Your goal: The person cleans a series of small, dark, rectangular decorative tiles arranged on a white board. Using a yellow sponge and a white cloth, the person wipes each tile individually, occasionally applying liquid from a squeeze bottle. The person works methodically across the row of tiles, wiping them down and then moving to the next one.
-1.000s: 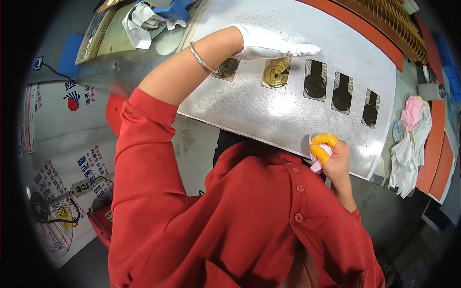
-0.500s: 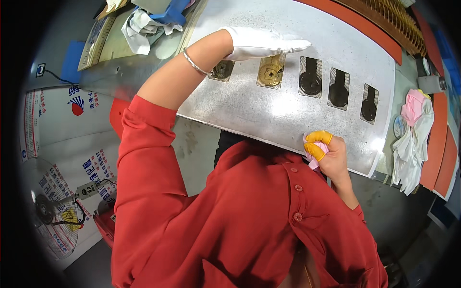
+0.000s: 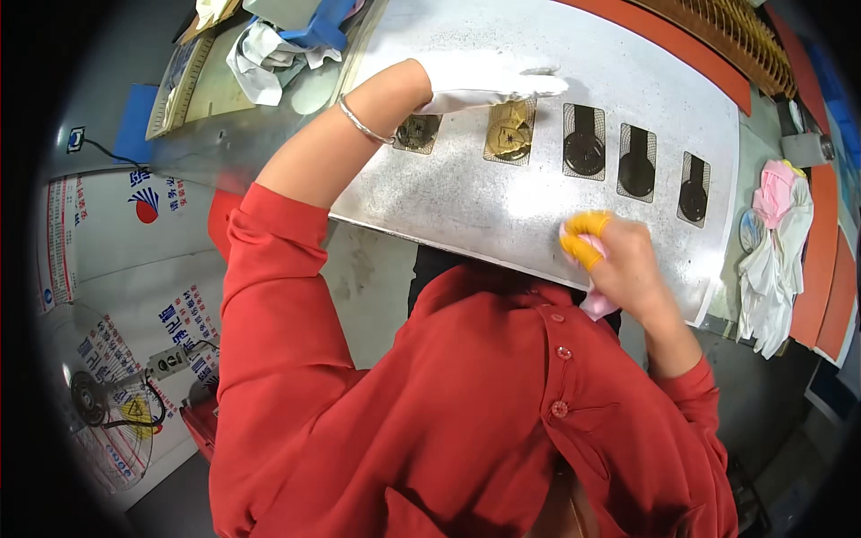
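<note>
My left hand (image 3: pixel 493 82), in a white glove, lies flat with its fingers stretched out together over a pale, speckled sheet (image 3: pixel 430 202) on the table. Just below its fingers shows a gold-coloured rectangular panel (image 3: pixel 509 134) with a round emblem. A darker panel (image 3: pixel 418 133) is partly behind my wrist. My right hand (image 3: pixel 623 260), with yellow covers on thumb and finger, is closed around a pink cloth (image 3: pixel 595 303) by the sheet's near edge. To the right of the gold panel, several panels hold black round shapes with stems, such as one (image 3: pixel 585 143) in the middle.
At the right edge hang pink and white cloths (image 3: pixel 773 242). A brown ridged rack (image 3: pixel 731 40) stands at the far right. Crumpled white cloths (image 3: pixel 260 58) and a blue container (image 3: pixel 321 25) are at the far left. On the floor at left stands a fan (image 3: pixel 99 399).
My right hand has moved slightly up, farther over the sheet, with the pink cloth in it. My left hand has shifted a little left, still flat.
</note>
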Demonstrator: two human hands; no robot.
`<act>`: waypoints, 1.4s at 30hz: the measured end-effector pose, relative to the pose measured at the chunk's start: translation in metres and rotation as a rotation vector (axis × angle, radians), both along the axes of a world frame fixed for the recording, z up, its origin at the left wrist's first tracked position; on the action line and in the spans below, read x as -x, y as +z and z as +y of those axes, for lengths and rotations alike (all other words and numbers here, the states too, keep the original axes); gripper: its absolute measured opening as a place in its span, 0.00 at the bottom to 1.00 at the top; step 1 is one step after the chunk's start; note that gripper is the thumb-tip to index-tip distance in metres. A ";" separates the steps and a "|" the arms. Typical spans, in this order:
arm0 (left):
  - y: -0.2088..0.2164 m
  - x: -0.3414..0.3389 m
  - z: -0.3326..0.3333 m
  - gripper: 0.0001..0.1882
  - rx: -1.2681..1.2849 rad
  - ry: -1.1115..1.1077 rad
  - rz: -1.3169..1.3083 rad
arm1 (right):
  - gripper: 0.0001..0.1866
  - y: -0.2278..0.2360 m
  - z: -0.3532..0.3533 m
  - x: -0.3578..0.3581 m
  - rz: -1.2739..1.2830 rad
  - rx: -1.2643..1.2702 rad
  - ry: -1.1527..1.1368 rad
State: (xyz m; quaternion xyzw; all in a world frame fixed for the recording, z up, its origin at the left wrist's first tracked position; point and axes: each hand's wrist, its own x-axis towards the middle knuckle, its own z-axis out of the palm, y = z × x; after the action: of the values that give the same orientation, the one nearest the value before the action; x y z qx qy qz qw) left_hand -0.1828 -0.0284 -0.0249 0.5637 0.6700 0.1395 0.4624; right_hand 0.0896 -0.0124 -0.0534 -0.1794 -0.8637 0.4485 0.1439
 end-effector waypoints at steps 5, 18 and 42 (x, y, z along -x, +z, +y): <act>0.016 0.001 -0.018 0.35 -0.305 -0.329 0.706 | 0.08 -0.005 0.029 0.055 0.044 -0.436 0.096; -0.036 0.013 -0.052 0.37 -0.541 -0.287 0.953 | 0.04 -0.019 0.028 0.103 -0.072 -0.568 0.169; -0.045 0.031 -0.055 0.22 -0.775 -0.344 1.096 | 0.05 -0.015 0.033 0.113 -0.086 -0.621 0.261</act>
State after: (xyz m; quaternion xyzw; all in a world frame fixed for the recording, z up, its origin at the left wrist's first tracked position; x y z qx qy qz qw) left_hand -0.2142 -0.0832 -0.0700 0.7757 0.6099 -0.0115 -0.1617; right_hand -0.0238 0.0201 -0.0679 -0.0336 -0.9800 0.1707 0.0962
